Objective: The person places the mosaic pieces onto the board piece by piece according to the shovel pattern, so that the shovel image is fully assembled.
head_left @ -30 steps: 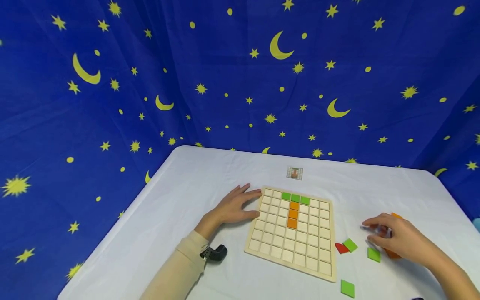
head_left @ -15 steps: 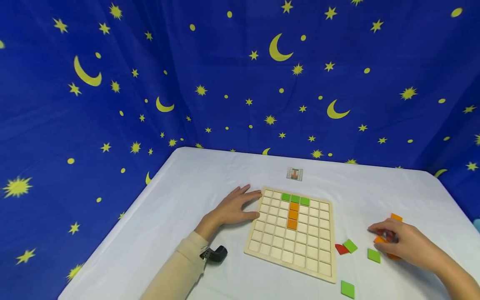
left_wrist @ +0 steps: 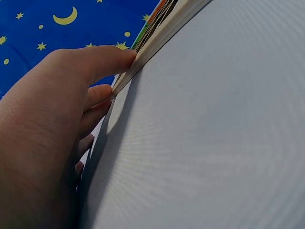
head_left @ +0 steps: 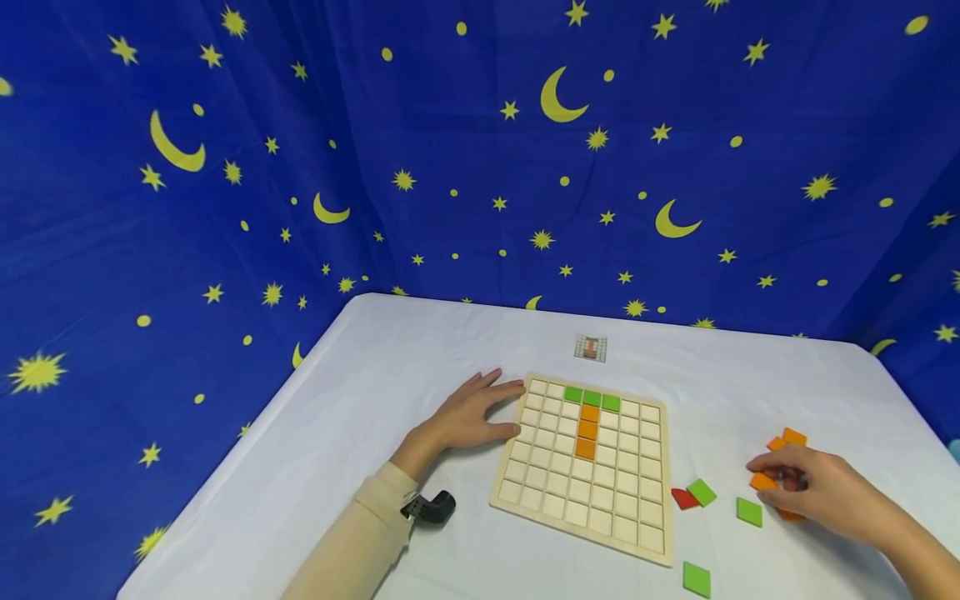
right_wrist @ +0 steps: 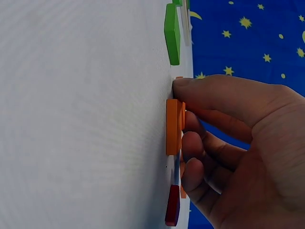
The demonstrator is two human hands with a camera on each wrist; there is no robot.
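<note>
My left hand [head_left: 468, 414] lies spread at the left side of a wooden grid board [head_left: 547, 504], its thumb and fingertips touching the frame. In the left wrist view, the left hand [left_wrist: 62, 100] touches the board's edge [left_wrist: 157, 45]. Three green tiles [head_left: 592, 398] line the top row, with three orange tiles [head_left: 587, 430] in a column below the middle one. My right hand [head_left: 825, 492] is low over loose orange tiles, thumb and fingers apart around one orange tile [head_left: 763, 482]. In the right wrist view, the right hand [right_wrist: 238, 129] is behind an orange tile [right_wrist: 172, 128].
A small pattern card [head_left: 591, 348] lies beyond the board. Right of the board are a red piece [head_left: 684, 498] touching a green tile [head_left: 702, 492], and two more green tiles [head_left: 748, 512]. A blue star-patterned curtain [head_left: 450, 150] stands behind the white table [head_left: 420, 333].
My right hand has moved slightly right and toward the near side, lowering over the orange tiles and uncovering some of them. The left hand and the board have stayed in place.
</note>
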